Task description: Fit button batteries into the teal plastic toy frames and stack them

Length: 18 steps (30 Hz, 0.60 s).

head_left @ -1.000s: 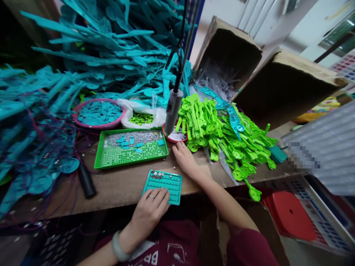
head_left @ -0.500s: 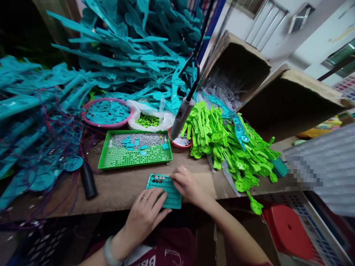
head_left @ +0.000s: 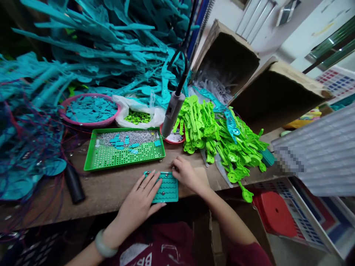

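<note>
A small teal tray (head_left: 169, 187) with wavy rows lies near the table's front edge. My left hand (head_left: 144, 192) rests flat over its left part, fingers stretched out and slightly apart, covering that side. One small round metal piece (head_left: 163, 193) shows on the lower rows, and another lies near the top edge. At the tray's upper right corner my right hand (head_left: 184, 173) is closed, its fingertips curled together; what they hold, if anything, is too small to make out.
Behind the tray stands a green perforated tray (head_left: 111, 159) with small silvery parts and teal pieces. A pink basin (head_left: 63, 111), a white bag (head_left: 158, 117) and a grey hanging tool (head_left: 172, 114) are beyond. Lime-green plastic parts (head_left: 205, 129) are heaped at right.
My left hand has slid up the teal tray and lies flatter. The several round pieces seen at its upper left are now mostly hidden or gone. The camera view has shifted.
</note>
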Tool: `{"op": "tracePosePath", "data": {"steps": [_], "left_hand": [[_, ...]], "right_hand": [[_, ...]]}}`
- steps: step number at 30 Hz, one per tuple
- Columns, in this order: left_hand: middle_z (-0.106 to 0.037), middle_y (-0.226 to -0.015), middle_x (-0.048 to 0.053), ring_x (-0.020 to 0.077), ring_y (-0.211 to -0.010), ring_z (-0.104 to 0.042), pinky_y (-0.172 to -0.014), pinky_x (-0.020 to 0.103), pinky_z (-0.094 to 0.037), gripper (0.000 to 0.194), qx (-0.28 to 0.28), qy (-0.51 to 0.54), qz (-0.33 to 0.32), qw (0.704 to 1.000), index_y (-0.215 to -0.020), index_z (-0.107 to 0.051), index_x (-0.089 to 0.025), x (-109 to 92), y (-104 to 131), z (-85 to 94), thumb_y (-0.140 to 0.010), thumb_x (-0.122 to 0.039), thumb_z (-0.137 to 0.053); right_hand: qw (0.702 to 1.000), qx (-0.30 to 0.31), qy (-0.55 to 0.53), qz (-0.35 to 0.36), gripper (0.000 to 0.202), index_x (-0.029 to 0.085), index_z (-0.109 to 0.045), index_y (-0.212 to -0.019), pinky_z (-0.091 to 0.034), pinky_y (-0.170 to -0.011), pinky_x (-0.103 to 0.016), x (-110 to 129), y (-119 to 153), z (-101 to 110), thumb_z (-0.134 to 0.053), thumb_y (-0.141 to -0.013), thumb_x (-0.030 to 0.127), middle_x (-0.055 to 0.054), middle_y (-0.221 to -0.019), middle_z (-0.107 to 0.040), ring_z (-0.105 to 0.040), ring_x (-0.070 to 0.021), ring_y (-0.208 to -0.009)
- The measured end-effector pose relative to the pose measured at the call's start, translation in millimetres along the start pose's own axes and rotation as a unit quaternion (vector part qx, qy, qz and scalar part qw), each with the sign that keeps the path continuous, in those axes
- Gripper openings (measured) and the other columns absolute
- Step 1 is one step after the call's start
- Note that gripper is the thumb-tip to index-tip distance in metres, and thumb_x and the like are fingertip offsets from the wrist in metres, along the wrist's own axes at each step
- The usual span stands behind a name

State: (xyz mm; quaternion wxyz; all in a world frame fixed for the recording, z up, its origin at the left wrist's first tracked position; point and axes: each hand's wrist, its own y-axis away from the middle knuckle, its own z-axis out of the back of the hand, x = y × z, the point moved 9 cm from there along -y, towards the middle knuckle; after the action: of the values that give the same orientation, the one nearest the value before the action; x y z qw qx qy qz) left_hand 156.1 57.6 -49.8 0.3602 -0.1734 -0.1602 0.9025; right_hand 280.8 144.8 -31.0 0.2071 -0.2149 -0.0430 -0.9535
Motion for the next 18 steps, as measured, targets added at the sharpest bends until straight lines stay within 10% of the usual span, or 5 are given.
{"op": "tracePosePath", "data": {"steps": [6, 18], "left_hand": [[-0.048, -0.150, 0.019, 0.0345, -0.139, -0.042, -0.113, 0.052, -0.036, 0.066, -0.003, 0.005, 0.015, 1.000, -0.141, -0.049, -0.009, 1, 3, -1.0, -0.092, -0.053, -0.056], [-0.045, -0.149, 0.025, 0.0391, -0.142, -0.038, -0.109, 0.053, -0.043, 0.066, -0.027, 0.010, 0.054, 0.998, -0.139, -0.048, -0.008, 7, 3, 1.4, -0.091, -0.052, -0.058]], "right_hand": [[0.993, 0.018, -0.095, 0.069, 0.012, 0.018, -0.060, -0.092, -0.045, -0.068, -0.023, 28, 0, -2, -0.065, -0.085, 0.010, -0.001, -0.086, -0.059, -0.057, -0.0143, -0.078], [0.945, 0.018, 0.269, 0.183, 0.030, 0.014, -0.054, -0.130, -0.048, -0.084, -0.036, 42, -14, -13, -0.046, -0.100, 0.017, -0.012, -0.106, -0.062, -0.054, -0.0243, -0.104]]}}
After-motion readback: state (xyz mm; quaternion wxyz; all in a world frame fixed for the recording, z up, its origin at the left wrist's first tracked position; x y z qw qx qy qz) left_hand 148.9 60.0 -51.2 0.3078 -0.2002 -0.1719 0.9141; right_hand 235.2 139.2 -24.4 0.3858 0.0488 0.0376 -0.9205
